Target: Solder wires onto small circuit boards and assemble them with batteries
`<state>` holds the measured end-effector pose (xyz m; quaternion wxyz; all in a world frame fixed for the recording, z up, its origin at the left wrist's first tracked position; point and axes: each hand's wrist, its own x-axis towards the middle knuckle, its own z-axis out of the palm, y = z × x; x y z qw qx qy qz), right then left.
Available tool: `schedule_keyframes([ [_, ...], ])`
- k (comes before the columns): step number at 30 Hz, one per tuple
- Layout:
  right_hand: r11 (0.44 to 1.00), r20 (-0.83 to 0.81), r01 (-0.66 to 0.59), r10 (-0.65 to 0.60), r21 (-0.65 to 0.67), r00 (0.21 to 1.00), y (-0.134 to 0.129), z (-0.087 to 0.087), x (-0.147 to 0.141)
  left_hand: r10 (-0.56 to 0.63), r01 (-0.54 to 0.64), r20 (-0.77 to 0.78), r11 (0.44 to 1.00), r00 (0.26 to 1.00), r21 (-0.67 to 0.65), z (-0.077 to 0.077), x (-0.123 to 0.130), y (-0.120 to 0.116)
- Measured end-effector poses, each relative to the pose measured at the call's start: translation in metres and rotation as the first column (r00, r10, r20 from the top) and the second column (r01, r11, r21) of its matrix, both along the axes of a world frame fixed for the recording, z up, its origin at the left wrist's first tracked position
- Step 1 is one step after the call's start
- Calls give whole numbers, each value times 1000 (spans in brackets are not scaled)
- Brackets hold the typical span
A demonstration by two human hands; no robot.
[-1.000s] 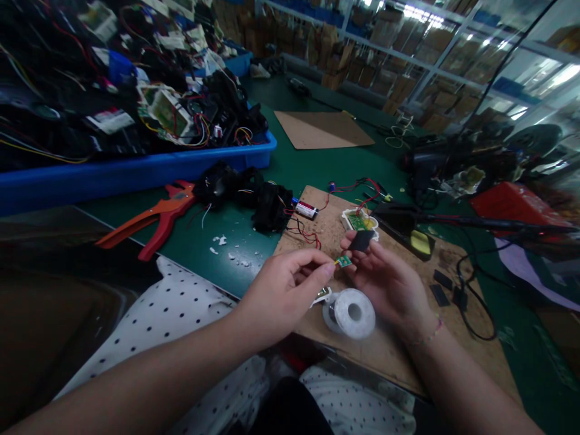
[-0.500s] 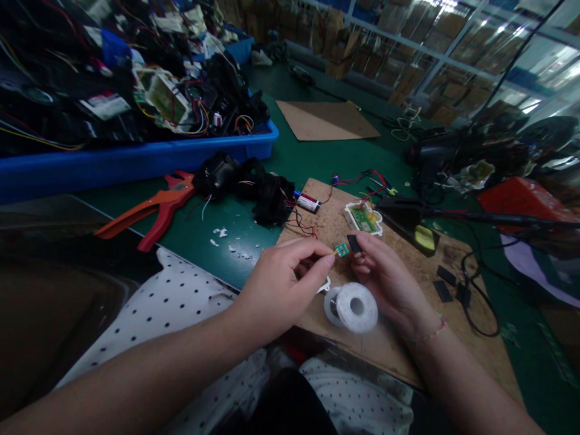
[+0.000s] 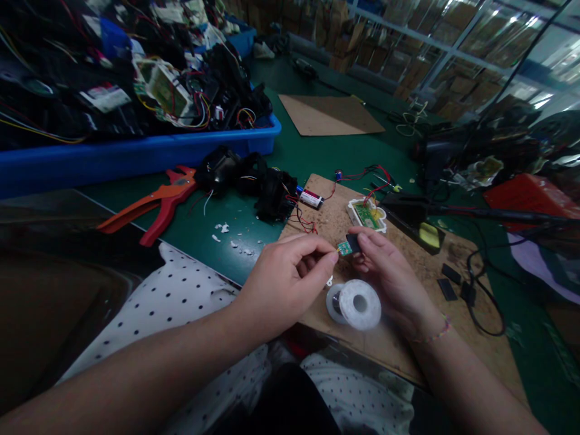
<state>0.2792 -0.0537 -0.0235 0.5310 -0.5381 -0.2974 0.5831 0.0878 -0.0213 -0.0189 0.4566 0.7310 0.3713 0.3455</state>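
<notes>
Between the thumb and forefinger of my left hand (image 3: 290, 278) are the thin wires of a small green circuit board (image 3: 345, 248). My right hand (image 3: 392, 272) pinches a flat black piece (image 3: 353, 243), which meets the board's right end; whether it covers or only touches that end I cannot tell. Just below the hands stands a white spool of solder wire (image 3: 360, 304). Beyond them lies a white-framed housing with a green board (image 3: 366, 215). Similar black pieces (image 3: 447, 289) lie to the right on the brown work board (image 3: 403, 344).
Red-handled pliers (image 3: 158, 202) and black wired parts (image 3: 272, 193) lie left on the green table. A blue bin (image 3: 181, 150) heaped with electronics stands behind. A battery (image 3: 311, 199), a black holder with yellow sponge (image 3: 429, 235) and a black cable (image 3: 487, 329) surround the work board.
The black piece and the green board have come together; a gap showed between them before. Both hands keep their pinches, and the whole view has shifted slightly.
</notes>
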Motion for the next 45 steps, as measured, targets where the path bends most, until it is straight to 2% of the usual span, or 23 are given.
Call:
schedule_keyframes([
  [9,994,285,-38,7,104,959,-1,-9,6,27,-28,-38,999,999,-22,0,-1,1],
  [17,988,395,-39,-23,148,918,-3,-5,1,77,-69,-85,993,993,99,0,-4,-1],
  [23,984,476,-75,-10,159,879,-6,-6,4,22,-23,-52,1000,998,-14,0,-3,-1],
  [26,982,473,-96,9,160,881,-6,-5,6,-12,11,-49,1000,999,-12,0,-3,1],
  [34,941,371,-233,131,244,919,-7,-8,15,-95,110,-107,983,990,150,2,-7,4],
  [38,939,315,-264,188,219,930,-7,-8,18,-129,146,-94,969,987,200,1,-7,2],
  [42,949,328,-233,155,212,932,-8,-4,20,-142,151,-59,970,988,191,1,-5,1],
  [45,946,396,-200,87,253,914,-7,-3,23,-139,141,-21,983,990,114,1,-3,0],
])
